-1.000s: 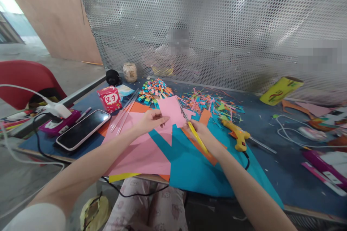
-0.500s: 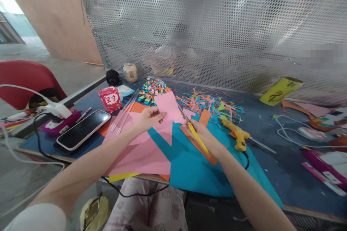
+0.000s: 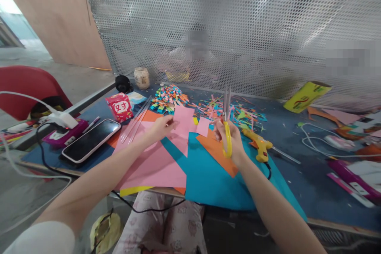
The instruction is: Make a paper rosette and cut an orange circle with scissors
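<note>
My left hand (image 3: 161, 127) pinches a small pink piece of paper (image 3: 183, 120) just above the pile of coloured sheets. A smaller cut-off pink piece (image 3: 203, 126) lies beside it. My right hand (image 3: 231, 139) grips yellow-handled scissors (image 3: 226, 125), held upright with the blades pointing up and slightly apart. Under both hands lie a large pink sheet (image 3: 149, 164), a teal sheet (image 3: 214, 182) and an orange sheet (image 3: 218, 152).
A phone (image 3: 91, 141), a red box (image 3: 120, 107) and clear sticks (image 3: 137, 120) lie to the left. A yellow glue gun (image 3: 259, 144) lies right of my hand. Paper scraps (image 3: 235, 113) and a woven paper pile (image 3: 168, 98) sit by the perforated metal screen (image 3: 238, 35); a person sits behind it.
The scissors have swung away from the pink paper to point straight up. A small pink piece has come off and lies on the sheets. My left hand still holds the pink piece.
</note>
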`<action>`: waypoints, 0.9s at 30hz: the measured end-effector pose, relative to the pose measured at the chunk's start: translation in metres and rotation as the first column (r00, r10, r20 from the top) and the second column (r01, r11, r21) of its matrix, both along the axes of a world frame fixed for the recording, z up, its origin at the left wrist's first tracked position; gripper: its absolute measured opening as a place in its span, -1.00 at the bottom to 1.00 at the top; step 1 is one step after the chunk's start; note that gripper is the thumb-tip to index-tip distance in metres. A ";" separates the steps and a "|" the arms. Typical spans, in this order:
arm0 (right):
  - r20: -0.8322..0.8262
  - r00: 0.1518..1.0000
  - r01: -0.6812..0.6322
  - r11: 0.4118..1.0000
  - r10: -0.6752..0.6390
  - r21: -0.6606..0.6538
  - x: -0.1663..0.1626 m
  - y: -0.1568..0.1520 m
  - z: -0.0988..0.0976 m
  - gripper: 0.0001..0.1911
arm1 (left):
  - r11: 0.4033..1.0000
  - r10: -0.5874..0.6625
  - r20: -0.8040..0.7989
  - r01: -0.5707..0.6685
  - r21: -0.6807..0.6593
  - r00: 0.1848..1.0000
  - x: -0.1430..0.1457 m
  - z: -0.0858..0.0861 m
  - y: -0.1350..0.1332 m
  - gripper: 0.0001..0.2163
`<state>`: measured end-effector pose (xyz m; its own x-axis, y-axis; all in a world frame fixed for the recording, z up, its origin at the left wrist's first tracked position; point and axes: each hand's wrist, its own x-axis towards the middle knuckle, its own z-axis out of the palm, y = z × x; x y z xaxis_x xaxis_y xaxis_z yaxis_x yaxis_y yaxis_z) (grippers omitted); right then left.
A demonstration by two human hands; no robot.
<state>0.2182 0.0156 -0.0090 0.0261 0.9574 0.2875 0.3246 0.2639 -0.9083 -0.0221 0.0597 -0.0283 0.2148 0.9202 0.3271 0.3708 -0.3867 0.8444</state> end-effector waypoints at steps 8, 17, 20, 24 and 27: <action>0.164 0.986 0.026 0.999 -0.030 0.026 0.003 0.012 -0.011 -0.56 | 0.986 -0.165 -0.201 0.160 -0.040 0.966 0.004 0.000 -0.008 -0.63; 0.513 0.850 -0.137 0.991 0.116 0.003 -0.019 -0.001 -0.018 -0.84 | 0.992 -0.076 -0.681 0.126 0.025 0.729 -0.008 0.004 -0.013 -0.28; 0.553 0.824 -0.151 0.989 0.122 0.006 -0.020 0.000 -0.019 -0.84 | 0.986 -0.063 -0.698 0.154 0.069 0.713 -0.005 0.002 -0.014 -0.35; 0.525 0.850 -0.110 0.990 0.048 0.088 -0.008 0.010 -0.010 -0.95 | 0.908 -0.191 -0.715 0.398 0.132 0.673 0.001 0.000 -0.015 -0.38; 0.446 0.892 -0.005 0.983 -0.078 0.182 0.010 0.014 0.004 -0.81 | 0.893 -0.196 -0.771 0.435 0.115 0.606 0.001 0.001 -0.016 -0.46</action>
